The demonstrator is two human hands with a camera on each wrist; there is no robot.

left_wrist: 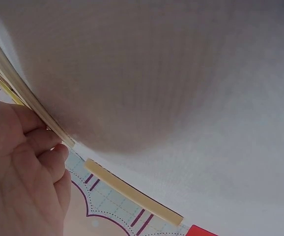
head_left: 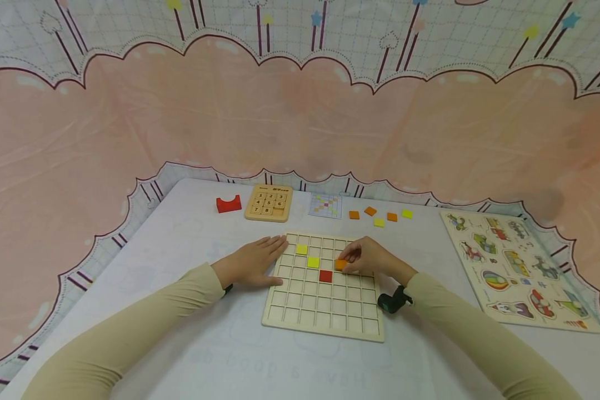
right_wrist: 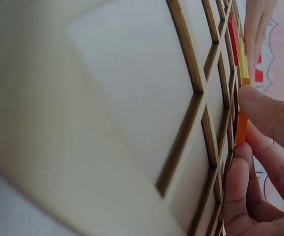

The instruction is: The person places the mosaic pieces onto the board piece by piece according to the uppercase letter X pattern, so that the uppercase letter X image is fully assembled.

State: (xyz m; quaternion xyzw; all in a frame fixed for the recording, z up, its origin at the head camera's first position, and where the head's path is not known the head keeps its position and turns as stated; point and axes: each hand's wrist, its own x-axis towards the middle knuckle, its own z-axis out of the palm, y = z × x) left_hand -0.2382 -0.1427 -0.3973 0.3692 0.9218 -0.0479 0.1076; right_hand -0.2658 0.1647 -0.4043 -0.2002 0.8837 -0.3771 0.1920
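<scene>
A wooden grid board [head_left: 323,332] lies on the white table, with two yellow tiles [head_left: 313,262] and a red tile [head_left: 325,276] in separate squares. My right hand [head_left: 369,256] pinches an orange tile [head_left: 340,265] between thumb and fingers, over a square up and right of the red one. In the right wrist view, the orange tile [right_wrist: 242,113] stands close against the grid ridges. My left hand [head_left: 254,262] rests at the board's left edge, fingers stretched along its upper corner and thumb lower down. The left wrist view shows those fingertips [left_wrist: 53,140] touching the board's side.
Behind the board lie a red notched block [head_left: 229,204], a wooden number puzzle [head_left: 268,203], a small pattern card [head_left: 325,205] and several loose orange and yellow tiles [head_left: 392,217]. A picture puzzle board [head_left: 490,258] lies at the right. A patterned cloth [head_left: 300,122] hangs behind.
</scene>
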